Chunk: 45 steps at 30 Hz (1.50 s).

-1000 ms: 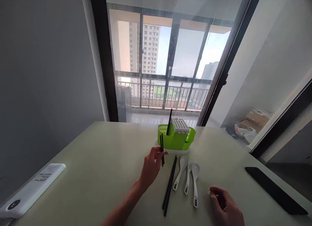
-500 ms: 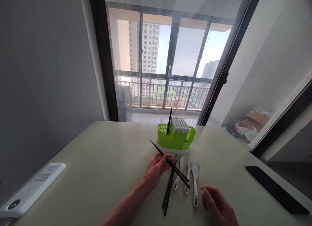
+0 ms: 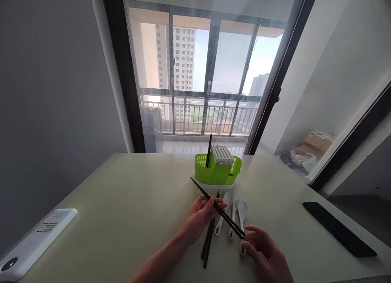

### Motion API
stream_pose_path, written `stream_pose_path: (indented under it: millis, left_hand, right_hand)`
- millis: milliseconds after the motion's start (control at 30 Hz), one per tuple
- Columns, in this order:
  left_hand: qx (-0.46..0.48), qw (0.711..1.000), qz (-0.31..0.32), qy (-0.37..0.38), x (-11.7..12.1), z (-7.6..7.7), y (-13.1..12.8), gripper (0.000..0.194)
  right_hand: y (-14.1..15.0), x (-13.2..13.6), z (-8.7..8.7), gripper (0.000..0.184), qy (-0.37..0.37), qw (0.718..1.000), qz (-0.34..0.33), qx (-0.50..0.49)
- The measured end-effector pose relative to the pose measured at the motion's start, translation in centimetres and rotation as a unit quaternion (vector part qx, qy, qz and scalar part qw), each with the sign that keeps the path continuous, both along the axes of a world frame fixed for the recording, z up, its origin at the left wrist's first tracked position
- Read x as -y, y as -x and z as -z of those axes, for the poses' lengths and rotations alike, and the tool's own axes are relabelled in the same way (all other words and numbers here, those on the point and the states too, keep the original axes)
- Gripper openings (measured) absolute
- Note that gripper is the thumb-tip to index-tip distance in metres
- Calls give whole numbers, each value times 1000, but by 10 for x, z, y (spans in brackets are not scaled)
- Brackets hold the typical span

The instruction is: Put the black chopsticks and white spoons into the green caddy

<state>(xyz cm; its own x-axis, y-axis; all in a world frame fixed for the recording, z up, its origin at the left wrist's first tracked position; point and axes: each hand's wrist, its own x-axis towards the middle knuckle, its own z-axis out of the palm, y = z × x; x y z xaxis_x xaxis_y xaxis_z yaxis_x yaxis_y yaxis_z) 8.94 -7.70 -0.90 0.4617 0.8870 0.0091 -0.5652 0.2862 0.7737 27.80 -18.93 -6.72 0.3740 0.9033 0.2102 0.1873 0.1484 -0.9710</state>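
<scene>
My left hand [image 3: 203, 211] is closed on a pair of black chopsticks [image 3: 227, 218], which slant from upper left down to the right. At their lower right ends is my right hand [image 3: 264, 250], its thumb and fingers apart and the chopstick ends at the fingertips; a firm grip there does not show. Below the held pair, more black chopsticks [image 3: 208, 244] lie on the table. Several white spoons, among them the rightmost spoon [image 3: 242, 209], lie beside them, partly covered by the held chopsticks and my right hand. Behind stands a green cutlery holder [image 3: 210, 175] with black chopsticks [image 3: 209, 150] upright in its left basket.
The pale table [image 3: 134, 201] carries a long white device [image 3: 39, 238] at the left edge and a flat black object [image 3: 339, 229] at the right. Beyond the far edge are a glass door and a balcony. Cardboard and plastic bags [image 3: 308, 161] sit behind glass at right.
My left hand has turned the chopsticks from near upright to a slant down to the right. My right hand has moved left and up to their ends. The view has shifted slightly.
</scene>
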Motion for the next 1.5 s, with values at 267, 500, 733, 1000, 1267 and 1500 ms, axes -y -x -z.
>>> stream_pose_path:
  millis: [267,500,733,1000,1267,1500]
  left_hand:
    - [-25,1000,12,-9,2,-1,0,40]
    - [-27,999,27,-26,3,-1,0,39]
    - [-52,997,40,-40,6,-4,0,42]
    - [-132,988,25,-75,2,8,-7,53]
    - [-148,984,-41,-89,-2,4,-3,52]
    - [-111,986,-113,-42,-8,-1,5,44]
  right_hand:
    - [1,0,1,52,21,999,-12,-21]
    - [-1,-1,-3,55,28,999,4,-20]
    - [-20,-6,6,56,77,996,-14,-33]
    - [-8,0,-7,57,56,995,62,-53]
    - [-9,1,-10,51,51,994,51,-88]
    - [-8,1,-10,52,48,994,46,-90]
